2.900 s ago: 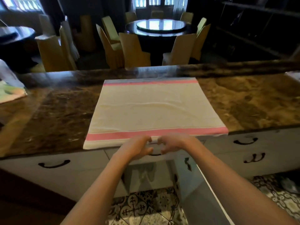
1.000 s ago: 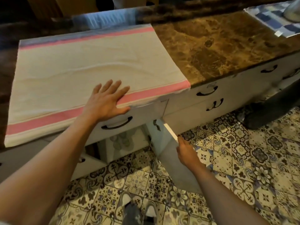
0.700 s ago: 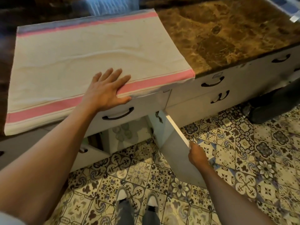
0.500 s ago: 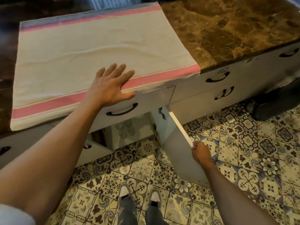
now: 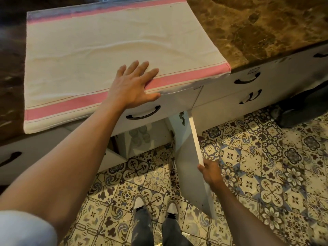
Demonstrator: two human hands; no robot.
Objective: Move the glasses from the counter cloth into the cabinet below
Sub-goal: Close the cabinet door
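Observation:
A cream counter cloth [image 5: 99, 50] with pink stripes lies flat on the brown marble counter [image 5: 257, 27]; nothing stands on it. My left hand [image 5: 134, 84] rests flat on the cloth's front pink stripe, fingers spread, thumb over the counter edge. Below, the white cabinet door [image 5: 193, 167] stands wide open, and my right hand [image 5: 210, 173] grips its outer edge. Several clear glasses [image 5: 140, 134] stand inside the open cabinet, dimly seen.
White drawers with dark handles [image 5: 143, 113] run under the counter, more of them at the right [image 5: 247, 80]. A patterned tile floor [image 5: 266, 166] lies below, with my feet [image 5: 154, 205] near the open door. A dark object [image 5: 301, 107] sits on the floor at the right.
Both hands were together at the drawer front at first. Since then my left hand stays flat on the cloth, and my right hand has slid down along the open door's edge.

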